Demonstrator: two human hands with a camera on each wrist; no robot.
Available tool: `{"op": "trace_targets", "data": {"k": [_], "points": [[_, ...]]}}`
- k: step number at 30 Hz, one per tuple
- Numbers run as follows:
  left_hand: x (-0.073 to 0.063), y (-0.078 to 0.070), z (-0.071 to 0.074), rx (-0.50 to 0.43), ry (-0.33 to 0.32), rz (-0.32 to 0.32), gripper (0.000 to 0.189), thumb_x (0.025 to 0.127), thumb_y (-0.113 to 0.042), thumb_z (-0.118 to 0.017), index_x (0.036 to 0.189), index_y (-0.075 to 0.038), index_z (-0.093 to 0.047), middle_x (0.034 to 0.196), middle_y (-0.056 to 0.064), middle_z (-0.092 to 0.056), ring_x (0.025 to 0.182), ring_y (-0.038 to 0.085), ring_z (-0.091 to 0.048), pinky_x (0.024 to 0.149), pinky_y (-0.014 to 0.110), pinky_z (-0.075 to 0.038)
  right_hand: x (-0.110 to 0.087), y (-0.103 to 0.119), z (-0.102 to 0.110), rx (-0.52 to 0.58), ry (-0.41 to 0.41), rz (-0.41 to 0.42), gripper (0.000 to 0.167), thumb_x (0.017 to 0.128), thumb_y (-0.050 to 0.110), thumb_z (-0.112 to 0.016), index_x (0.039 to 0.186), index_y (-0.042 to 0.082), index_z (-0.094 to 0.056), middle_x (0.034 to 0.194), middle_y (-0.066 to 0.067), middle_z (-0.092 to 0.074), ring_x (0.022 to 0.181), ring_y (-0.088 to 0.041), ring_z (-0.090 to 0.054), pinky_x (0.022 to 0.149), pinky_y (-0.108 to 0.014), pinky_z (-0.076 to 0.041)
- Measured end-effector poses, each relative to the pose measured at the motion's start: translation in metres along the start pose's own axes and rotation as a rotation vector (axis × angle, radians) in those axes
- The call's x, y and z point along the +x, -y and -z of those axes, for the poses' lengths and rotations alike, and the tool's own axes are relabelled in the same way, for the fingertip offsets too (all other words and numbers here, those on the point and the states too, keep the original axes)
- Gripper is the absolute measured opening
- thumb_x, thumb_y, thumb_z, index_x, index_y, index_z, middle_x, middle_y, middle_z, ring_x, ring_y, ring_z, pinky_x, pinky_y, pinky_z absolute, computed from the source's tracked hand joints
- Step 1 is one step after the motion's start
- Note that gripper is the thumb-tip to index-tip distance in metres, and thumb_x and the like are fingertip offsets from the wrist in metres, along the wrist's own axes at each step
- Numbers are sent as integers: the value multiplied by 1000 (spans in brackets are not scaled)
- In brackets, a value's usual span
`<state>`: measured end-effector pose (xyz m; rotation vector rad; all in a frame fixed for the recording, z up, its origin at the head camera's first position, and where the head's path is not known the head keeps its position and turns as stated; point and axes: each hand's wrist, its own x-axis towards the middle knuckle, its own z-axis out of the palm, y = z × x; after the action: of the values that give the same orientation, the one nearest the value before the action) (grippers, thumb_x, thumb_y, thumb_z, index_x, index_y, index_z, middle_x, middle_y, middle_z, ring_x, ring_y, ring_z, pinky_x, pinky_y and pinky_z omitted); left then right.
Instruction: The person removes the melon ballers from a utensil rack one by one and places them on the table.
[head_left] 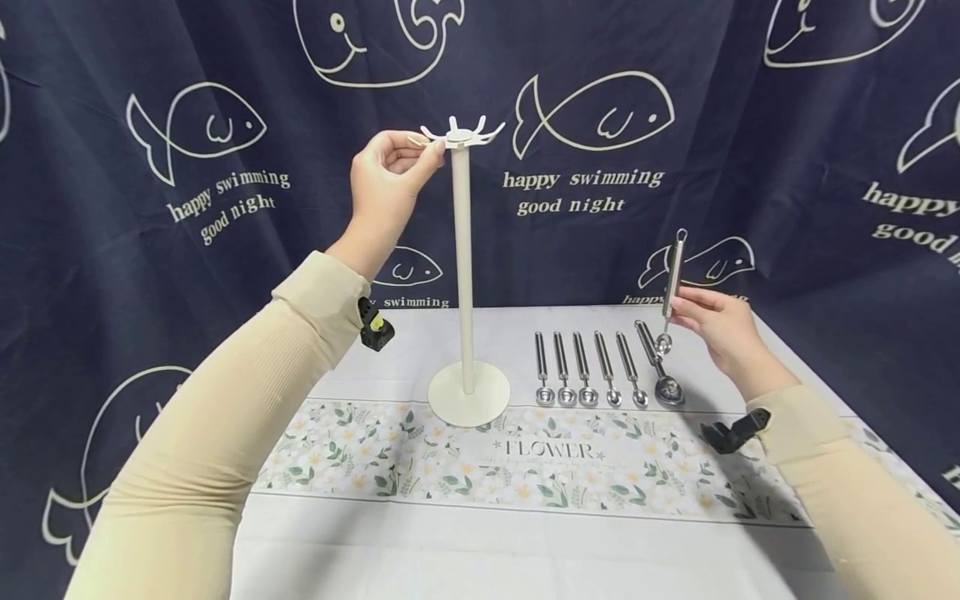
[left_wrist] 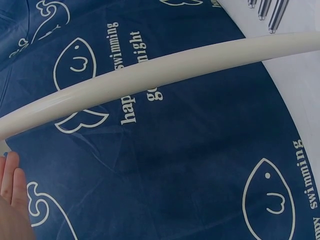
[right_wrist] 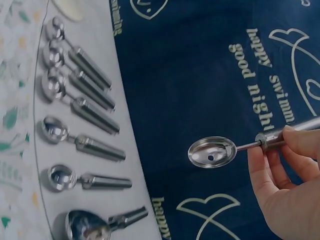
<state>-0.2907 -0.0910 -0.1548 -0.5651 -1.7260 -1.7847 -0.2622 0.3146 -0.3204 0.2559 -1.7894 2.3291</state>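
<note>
A cream stand [head_left: 463, 275] with a round base and a ring of upturned hooks at its top rises from the table. My left hand [head_left: 393, 171] pinches one of these hooks between thumb and fingers; in the left wrist view only some fingers [left_wrist: 11, 182] show beside the pole. To the right, my right hand [head_left: 716, 329] holds a metal melon baller [head_left: 673, 275] by its handle, loop end up, above the table. The right wrist view shows its oval bowl [right_wrist: 212, 151] with a small hole. Nearby lies a larger ice cream scoop [head_left: 669, 389].
Several more melon ballers [head_left: 582, 367] lie in a row between the stand and the scoop, bowls toward me. A flowered band [head_left: 450, 467] crosses the white tablecloth [head_left: 420, 554]. Behind the table hangs a dark blue curtain [head_left: 420, 50] with fish drawings.
</note>
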Motion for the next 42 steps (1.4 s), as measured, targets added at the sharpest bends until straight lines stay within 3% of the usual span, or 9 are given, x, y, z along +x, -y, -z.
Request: {"op": "trace_targets", "data": {"k": [7,17,23,26,31,33,36,38,42], "points": [[-2,-3,1,21,5,4,15,83,-10,-76,89,-8,-62,83,-1,-68,79,9,-69,85,21,-57,-1,-4,18,-90,-29,-30,27,90,-4,-62,82,18,-73,79,8,-73,70,-4,-71,71,-15,-58],[-1,-1,2,22,0,15,16,83,-10,-76,90,-8,-62,83,-2,-68,78,7,-69,84,20,-57,-1,-14,43,-257,29,-121,31,93,-1,-60,79,25,-70,76,13,-71,67,-2,-69,68,-13,-58],[0,-1,1,25,-1,15,16,82,-10,-76,91,-7,-63,82,-2,-68,77,7,-70,84,21,-57,-2,-21,58,-361,-16,-189,32,94,2,-59,76,28,-66,71,15,-69,65,0,-68,66,-13,-57],[-1,-1,0,25,-1,16,16,82,-10,-76,91,-7,-63,82,-2,-68,77,7,-70,84,21,-57,-2,-26,67,-432,-29,-238,27,94,6,-61,77,26,-65,70,16,-68,65,0,-67,67,-13,-58],[-2,-1,-1,16,3,19,16,82,-11,-76,91,-7,-62,82,-2,-68,76,7,-70,83,21,-57,0,-38,84,-493,-23,-294,4,94,7,-61,91,6,-63,71,13,-67,67,-2,-68,68,-16,-59],[-2,-1,0,17,3,20,17,82,-11,-76,91,-7,-63,82,-1,-68,76,8,-70,83,21,-57,1,-42,88,-509,-14,-310,6,94,7,-60,96,1,-61,71,13,-67,67,-1,-67,69,-17,-59],[-2,-1,0,20,2,18,17,82,-11,-76,91,-7,-63,82,-1,-68,77,8,-70,84,21,-57,2,-48,91,-527,6,-352,3,94,6,-59,94,6,-62,72,15,-66,68,0,-66,70,-17,-59],[-2,-1,0,19,4,16,17,82,-11,-76,91,-6,-63,83,-1,-68,77,8,-70,84,21,-57,2,-52,94,-516,12,-386,13,94,5,-58,86,13,-64,72,16,-66,67,0,-66,69,-17,-59],[-2,-2,0,16,6,11,17,83,-11,-76,92,-6,-63,84,0,-68,78,8,-70,86,22,-57,3,-60,99,-527,14,-421,12,94,4,-57,87,11,-64,71,16,-66,67,0,-65,68,-17,-59]]}}
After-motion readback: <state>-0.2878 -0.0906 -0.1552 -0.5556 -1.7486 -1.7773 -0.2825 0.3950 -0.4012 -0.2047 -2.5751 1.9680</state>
